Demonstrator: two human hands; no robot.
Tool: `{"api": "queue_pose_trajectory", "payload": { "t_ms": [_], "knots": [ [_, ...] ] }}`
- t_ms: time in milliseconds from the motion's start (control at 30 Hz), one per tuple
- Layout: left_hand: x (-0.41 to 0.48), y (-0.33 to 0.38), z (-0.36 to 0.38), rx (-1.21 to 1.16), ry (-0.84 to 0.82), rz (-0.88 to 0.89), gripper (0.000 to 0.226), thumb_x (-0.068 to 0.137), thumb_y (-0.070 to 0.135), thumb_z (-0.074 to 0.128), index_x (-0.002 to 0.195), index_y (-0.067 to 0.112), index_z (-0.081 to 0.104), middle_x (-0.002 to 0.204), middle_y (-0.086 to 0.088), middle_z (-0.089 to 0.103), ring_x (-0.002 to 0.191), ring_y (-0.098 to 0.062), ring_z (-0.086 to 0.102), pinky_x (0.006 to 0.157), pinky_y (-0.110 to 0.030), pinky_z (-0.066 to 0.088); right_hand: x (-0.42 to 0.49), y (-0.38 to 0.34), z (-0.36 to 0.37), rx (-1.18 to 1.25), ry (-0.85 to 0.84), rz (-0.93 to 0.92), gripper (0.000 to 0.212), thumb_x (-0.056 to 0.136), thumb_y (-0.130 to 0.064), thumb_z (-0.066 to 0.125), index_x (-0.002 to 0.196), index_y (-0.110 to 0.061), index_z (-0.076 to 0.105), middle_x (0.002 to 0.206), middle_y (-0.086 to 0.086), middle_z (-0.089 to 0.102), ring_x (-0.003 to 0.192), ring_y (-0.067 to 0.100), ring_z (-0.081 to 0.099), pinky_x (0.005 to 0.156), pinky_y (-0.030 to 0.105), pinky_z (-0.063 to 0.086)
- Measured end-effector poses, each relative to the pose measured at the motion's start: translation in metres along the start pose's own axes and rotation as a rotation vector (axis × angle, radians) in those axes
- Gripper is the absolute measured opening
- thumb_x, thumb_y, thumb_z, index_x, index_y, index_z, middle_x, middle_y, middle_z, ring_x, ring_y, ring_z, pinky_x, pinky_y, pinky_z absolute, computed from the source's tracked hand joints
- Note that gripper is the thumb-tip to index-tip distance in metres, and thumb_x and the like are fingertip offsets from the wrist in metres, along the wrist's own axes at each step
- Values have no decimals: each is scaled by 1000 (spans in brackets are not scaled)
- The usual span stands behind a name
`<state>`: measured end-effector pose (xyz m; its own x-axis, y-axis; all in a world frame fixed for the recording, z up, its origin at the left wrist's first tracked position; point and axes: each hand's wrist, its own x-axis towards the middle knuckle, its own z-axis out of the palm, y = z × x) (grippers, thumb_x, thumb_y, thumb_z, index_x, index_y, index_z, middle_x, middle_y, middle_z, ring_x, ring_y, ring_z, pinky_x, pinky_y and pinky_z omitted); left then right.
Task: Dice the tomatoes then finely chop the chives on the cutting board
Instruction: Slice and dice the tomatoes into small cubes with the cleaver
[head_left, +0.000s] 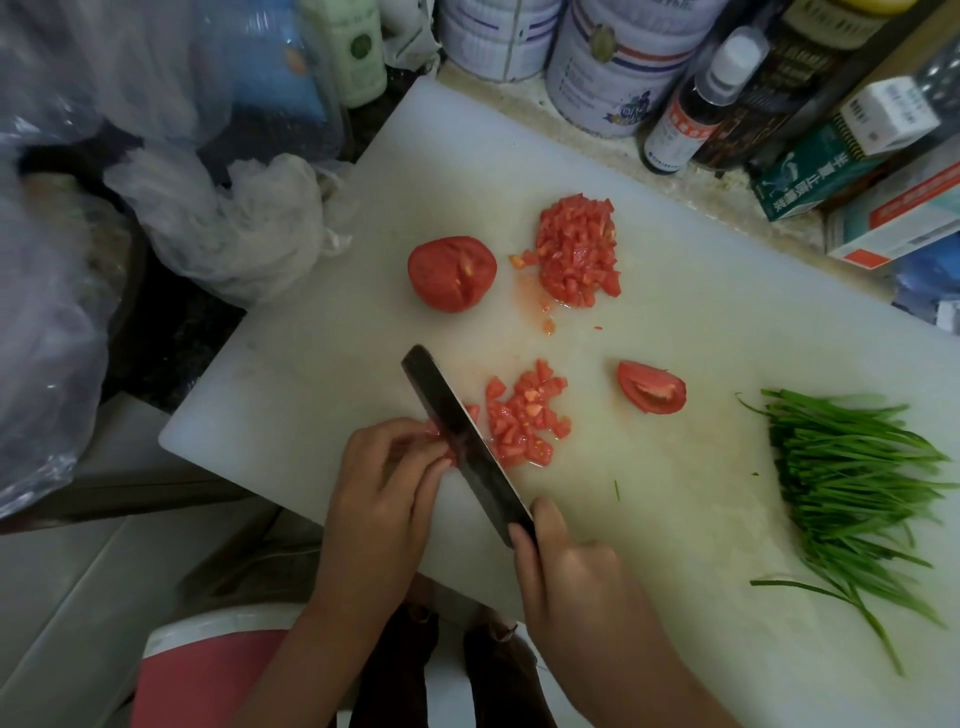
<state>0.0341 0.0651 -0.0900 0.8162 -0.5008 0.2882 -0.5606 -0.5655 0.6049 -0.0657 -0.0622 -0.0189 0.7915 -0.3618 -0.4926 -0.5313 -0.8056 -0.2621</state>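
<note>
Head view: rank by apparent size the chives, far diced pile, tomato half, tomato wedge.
1. chives
2. far diced pile
3. tomato half (nearly the pile's size, so unsure)
4. tomato wedge

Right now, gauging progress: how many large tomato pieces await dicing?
2: a half farther back, a wedge near the chives. The left hand may hide another.

Dim, flat indoor light, soft focus throughout (edges worse), wide-angle bending at borders
</note>
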Motion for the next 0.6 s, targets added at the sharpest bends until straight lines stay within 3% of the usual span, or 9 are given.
{"api": "queue_pose_trajectory", "payload": {
  "t_ms": [67,200,300,367,433,500,600],
  "knots": [
    [1,-1,-1,24,1,4,26,92,17,55,101,0,72,108,-16,65,106,-26,54,98,-26,40,-15,4,0,3,10,52,29,90,-46,28,86,-21,43,44,-3,2,26,20,23,37,17,-5],
    [7,-3,-2,1,0,8,14,88,7,64,98,1,73,104,-10,69,99,-24,59,97,-25,42,-40,22,-8,-1,51,49,50,98,-54,7,90,-24,45,39,5,14,22,17,37,33,15,4],
    [9,-5,-3,-20,-2,-21,13,87,6,65,96,2,72,101,-8,70,98,-19,59,99,-15,37,-47,30,-17,-36,104,-19,55,99,-52,7,90,-28,55,42,-1,13,22,12,25,34,24,19],
    [8,-8,-4,-50,-7,-24,14,87,8,66,97,2,72,101,-8,71,99,-19,60,99,-15,38,-42,32,-17,28,116,-17,54,95,-60,10,93,-28,53,37,-3,28,33,20,26,40,24,22],
    [7,-11,-6,-84,-13,-7,18,89,15,65,98,2,73,103,-8,71,100,-19,61,100,-16,40,-30,25,-15,116,113,4,47,82,-70,15,101,-35,39,38,-3,30,47,27,41,43,27,24],
    [7,-13,-9,-109,-28,2,26,90,23,61,99,2,73,106,-9,71,103,-17,62,101,-17,42,-22,22,-8,174,190,-115,41,77,-70,15,96,-37,32,40,0,30,47,24,39,48,31,25],
    [9,-16,-11,-98,-33,-25,28,89,23,60,101,2,73,106,-10,70,101,-15,64,101,-16,44,-12,10,-10,252,201,-137,35,84,-68,13,84,-37,29,45,2,35,48,19,36,52,33,29]
  ]
}}
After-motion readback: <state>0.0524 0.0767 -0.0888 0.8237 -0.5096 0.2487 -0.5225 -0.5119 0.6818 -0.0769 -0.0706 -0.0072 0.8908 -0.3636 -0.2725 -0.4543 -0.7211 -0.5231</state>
